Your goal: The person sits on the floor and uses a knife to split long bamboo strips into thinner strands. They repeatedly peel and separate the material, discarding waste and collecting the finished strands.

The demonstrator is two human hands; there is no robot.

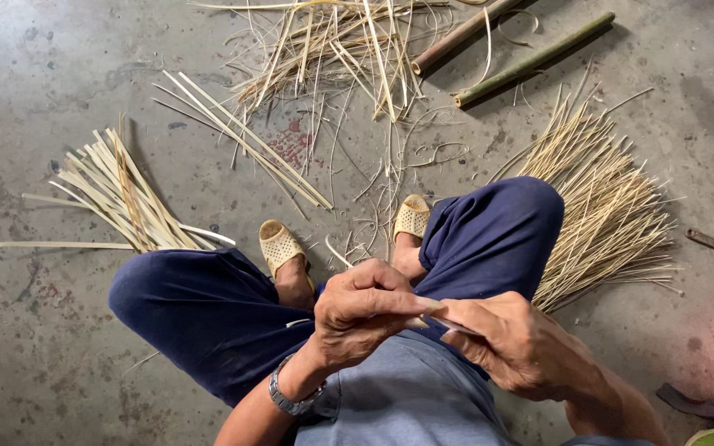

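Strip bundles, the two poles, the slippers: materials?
Strip bundles: apparently split bamboo, pale, dry, matte; long flat slivers with straight grain.
Poles: likely raw bamboo culms, one green, one brownish, round and unpeeled.
Slippers: probably moulded plastic or rubber, cream, perforated top; can't tell which.
Floor: stained bare concrete.

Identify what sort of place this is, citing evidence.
Probably an informal bamboo-craft workspace: a bare concrete floor, bundles of split strips, bamboo poles, and both hands working a thin strip.
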